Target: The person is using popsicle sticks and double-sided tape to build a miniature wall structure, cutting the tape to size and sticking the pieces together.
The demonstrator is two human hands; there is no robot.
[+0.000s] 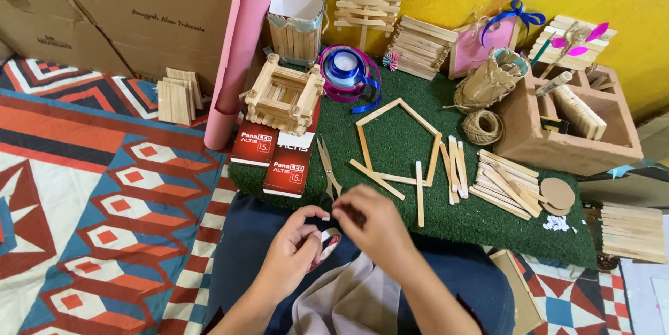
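Observation:
My left hand (293, 251) grips a small round roll of tape (327, 244) over my lap, at the near edge of the green mat (390, 140). My right hand (373, 220) pinches at the top of the same roll, fingers closed on its edge. Just beyond my hands lie scissors (327, 164) and a house-shaped outline of flat wooden sticks (397, 140) on the mat. More loose sticks (453, 164) lie to the right of the outline.
A stick-built square frame (282, 95) rests on two small red boxes (275, 154). A pink paper roll (240, 49), ribbon spools (346, 70), a twine ball (482, 126), a brown organizer box (571, 122), stick piles and cardboard cartons (125, 8) surround the mat.

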